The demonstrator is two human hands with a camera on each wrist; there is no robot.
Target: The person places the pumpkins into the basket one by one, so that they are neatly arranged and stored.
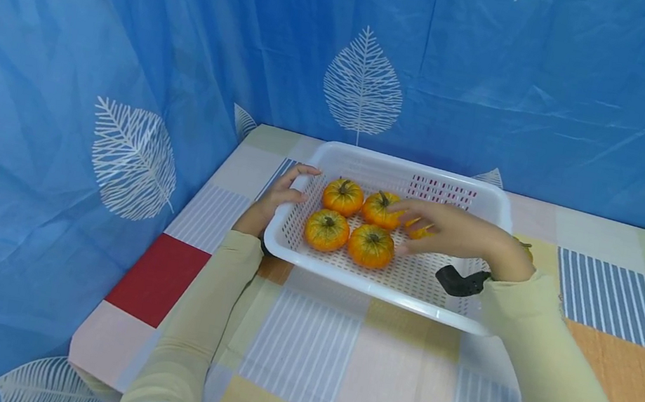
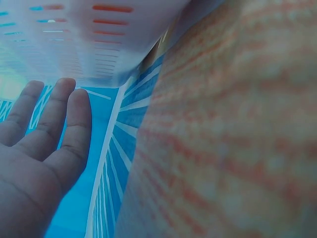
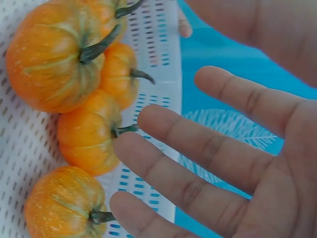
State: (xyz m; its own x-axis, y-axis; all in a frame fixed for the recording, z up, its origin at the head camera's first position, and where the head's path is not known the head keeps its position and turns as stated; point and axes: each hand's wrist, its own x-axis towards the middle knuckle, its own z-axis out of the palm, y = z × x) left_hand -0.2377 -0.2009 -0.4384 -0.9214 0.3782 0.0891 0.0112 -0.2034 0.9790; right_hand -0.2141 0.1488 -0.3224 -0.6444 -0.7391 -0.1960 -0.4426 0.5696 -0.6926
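A white plastic basket [image 1: 348,280] with slotted walls holds several small orange pumpkins with green stems, such as this front one [image 1: 371,246]. My left hand [image 1: 278,197] rests at the basket's left rim, thumb and forefinger over the edge. In the left wrist view three straight fingers [image 2: 77,124] reach up beside the outer wall. Above the right part of the group hovers my right hand [image 1: 442,229], fingers spread and nothing held. It partly hides one pumpkin [image 1: 418,230]. The right wrist view shows its fingers [image 3: 208,148] apart, close to the pumpkin stems.
A patchwork-checked cloth [image 1: 395,377] covers the table. Beyond the basket's right end, a yellowish pumpkin [image 1: 526,248] is partly hidden by the right forearm. A dark device [image 1: 461,282] sits at the right wrist. Blue leaf-print curtains [image 1: 481,57] hang behind and left.
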